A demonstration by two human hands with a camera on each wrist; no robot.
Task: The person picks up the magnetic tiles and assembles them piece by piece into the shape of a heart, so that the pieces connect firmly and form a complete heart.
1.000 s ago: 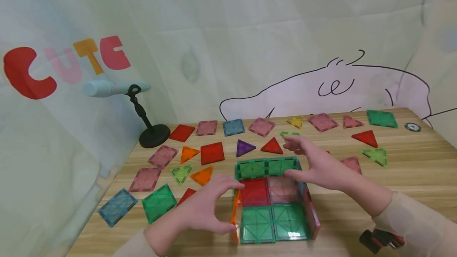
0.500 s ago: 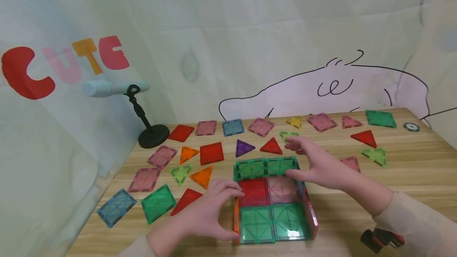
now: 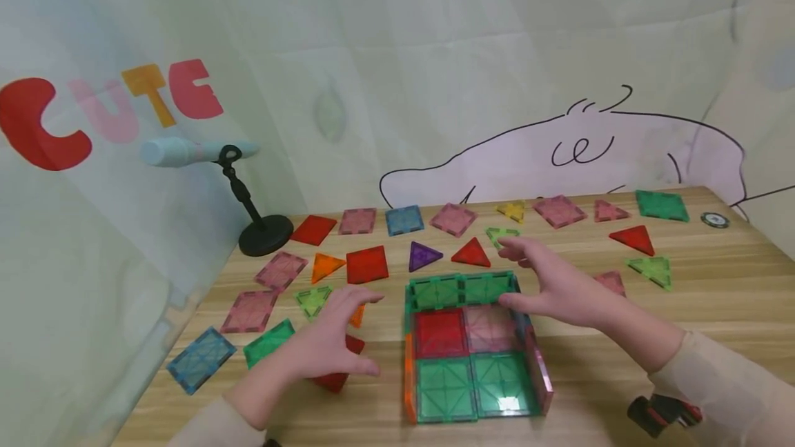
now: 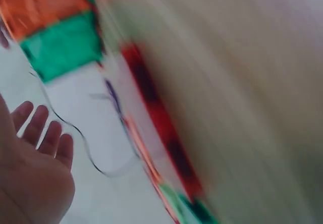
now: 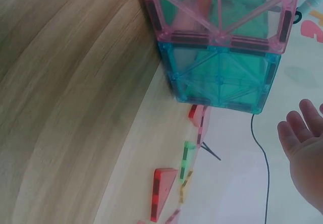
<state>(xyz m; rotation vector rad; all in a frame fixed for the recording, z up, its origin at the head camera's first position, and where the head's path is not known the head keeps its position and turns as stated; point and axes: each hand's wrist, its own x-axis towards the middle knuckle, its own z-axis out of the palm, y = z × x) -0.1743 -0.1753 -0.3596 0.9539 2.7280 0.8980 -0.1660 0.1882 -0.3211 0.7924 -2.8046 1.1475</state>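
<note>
A low box of translucent magnetic tiles (image 3: 446,388) stands on the table. Its floor shows a red, a pink and two green squares. Green tiles (image 3: 437,293) form the far wall, orange and green the left, pink (image 5: 219,12) and blue (image 5: 222,77) the right. My left hand (image 3: 323,343) hovers left of the box, apart from it, over a partly covered red triangular tile (image 3: 332,381); fingers and thumb are spread. At the far right corner is my right hand (image 3: 562,288), fingers loosely extended, holding nothing. Whether its thumb touches the wall I cannot tell.
Loose tiles lie around, including a blue square (image 3: 201,359), a purple triangle (image 3: 425,256) and a green square (image 3: 661,205). A black stand (image 3: 266,234) holds a light-blue cylinder at the back left. A dark object (image 3: 661,416) lies by the right sleeve.
My left hand has left the orange side of the box and moved left, over the red triangle. The right hand stays almost still at the far right corner.
</note>
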